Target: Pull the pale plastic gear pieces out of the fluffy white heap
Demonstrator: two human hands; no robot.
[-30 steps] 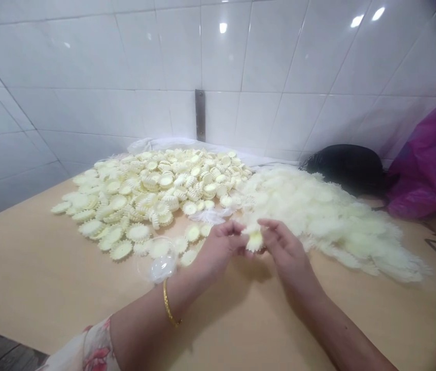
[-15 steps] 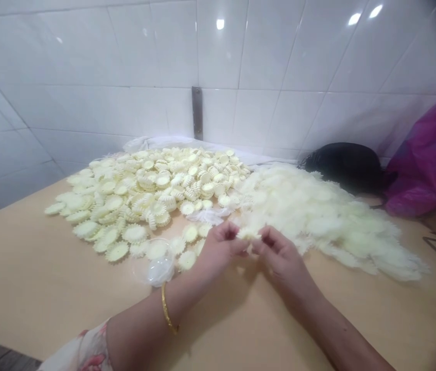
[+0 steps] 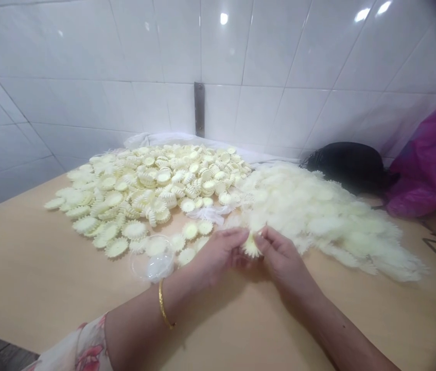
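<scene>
Between my two hands is a pale yellow disc with a toothed edge (image 3: 252, 249), like a small artificial flower piece. My left hand (image 3: 223, 252) pinches it from the left, thumb on top. The fingertips of my right hand (image 3: 281, 257) grip its right side. Both hands are just above the table, in front of the piles. Left of them lie several loose toothed discs (image 3: 187, 256) and a clear round plastic dish or lid (image 3: 159, 265). Finger contact under the disc is partly hidden.
A large heap of yellow toothed discs (image 3: 156, 180) covers the table's back left. Thin, sheer whitish petal-like pieces (image 3: 326, 216) are heaped at the right. Behind stand a black rounded object (image 3: 347, 162), a magenta bag (image 3: 422, 159) and a tiled wall (image 3: 125, 108).
The disc has turned from nearly edge-on to showing its toothed face downward between my fingers. My left thumb has come across its top. The camera view has shifted slightly.
</scene>
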